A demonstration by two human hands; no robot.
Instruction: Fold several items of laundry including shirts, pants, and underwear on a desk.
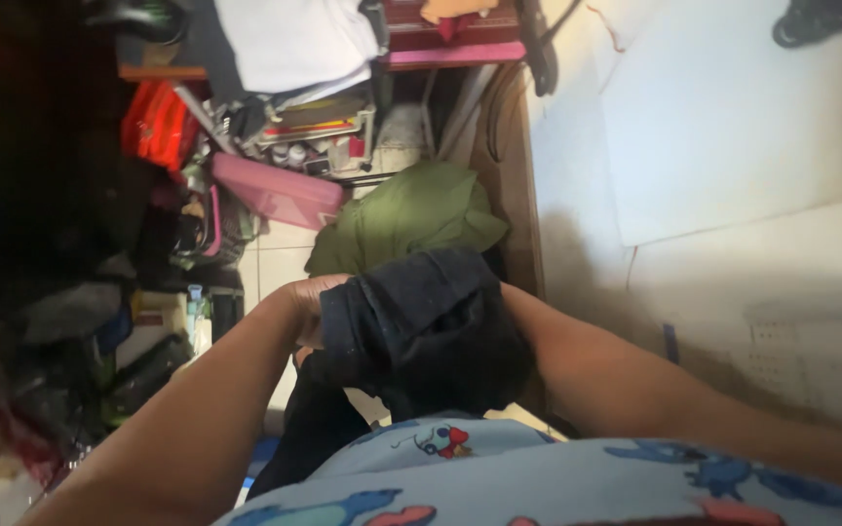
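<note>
Over tiled floor (280, 255): left hand (312, 304) grips dark garment (421, 321) edge; right hand buried in cloth, grip unclear. Best keep fabric bunched high, clear of green cloth (406, 216).

Both hands grip a dark garment (421, 326) bunched up in front of the body: the left hand (309, 302) shows at its left edge with fingers curled into the cloth, while the right hand is hidden behind the fabric, only its forearm (626, 375) showing. Beyond the garment a green cloth (411, 214) lies crumpled on the tiled floor (280, 253), near a pink case (275, 190) and a red bag (158, 122) among clutter. A white wall (723, 127) fills the right side.
</note>
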